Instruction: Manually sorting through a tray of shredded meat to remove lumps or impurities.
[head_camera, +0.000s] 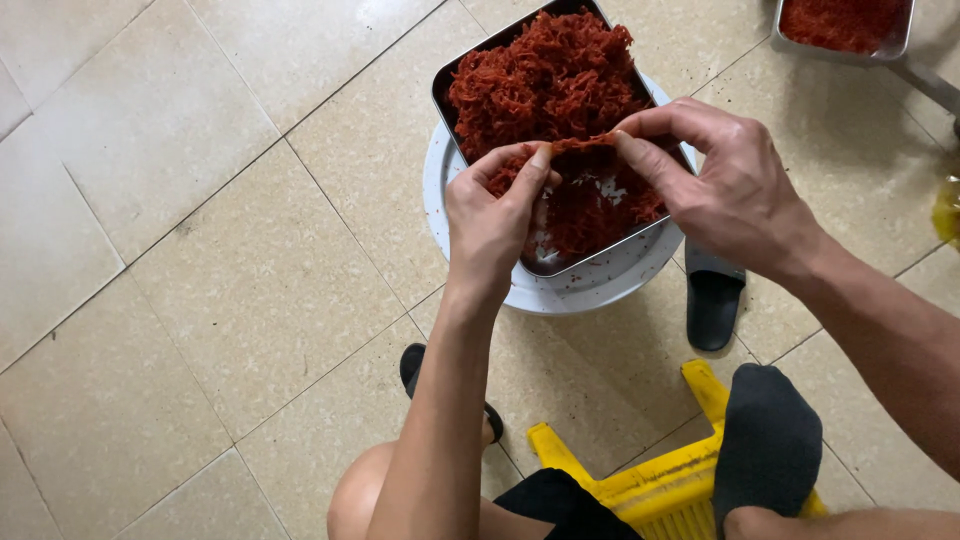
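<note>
A square metal tray (600, 256) holds a heap of red shredded food (545, 75) and rests on a round white lid (610, 285) on the tiled floor. My left hand (490, 220) and my right hand (725, 185) hover over the near part of the tray. Between their fingertips they pinch one strip of the red shreds (580, 146), each hand gripping one end. The near corner of the tray is partly bare metal.
A second metal tray (895, 45) of red shreds sits at the top right. A black slipper (713, 305) lies right of the lid. Below are a yellow plastic stool (665, 480), my dark-socked foot (765, 440) and my knee (360, 500).
</note>
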